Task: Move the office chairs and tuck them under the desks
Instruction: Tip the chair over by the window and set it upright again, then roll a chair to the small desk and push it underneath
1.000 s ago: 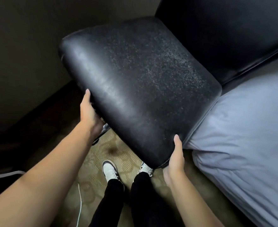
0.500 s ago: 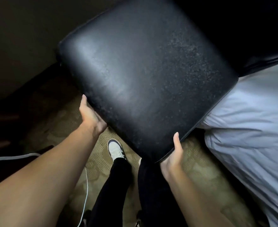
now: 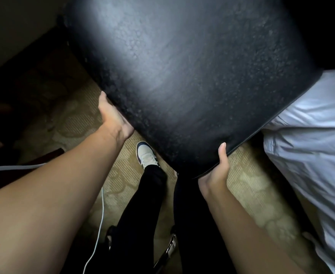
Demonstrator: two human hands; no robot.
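1. While the chair fills the upper centre of the frame, its black padded seat tilted toward the camera, both hands grip its near edge: the left hand at centre left grasps the seat's left side, thumb along the rim and fingers hidden beneath.
2. At lower centre, the right hand grasps the seat's nearest corner, thumb upright against the edge and fingers curled out of sight below.
3. Judging by the tilt and the two-handed hold, the chair is being carried or dragged, so the task looks to be in its moving stage.
4. No desk shows anywhere in the frame, so nothing is tucked yet; finding the surface, rolling or setting the chair down and pushing it under all appear to remain.
5. A bed with pale bedding sits on the right, touching or just beside the seat's right edge.
6. Patterned carpet lies below, with a white cable trailing at lower left and a shoe just under the seat's edge.
7. No brand, label or writing can be read on the seat, the shoe or the bedding.
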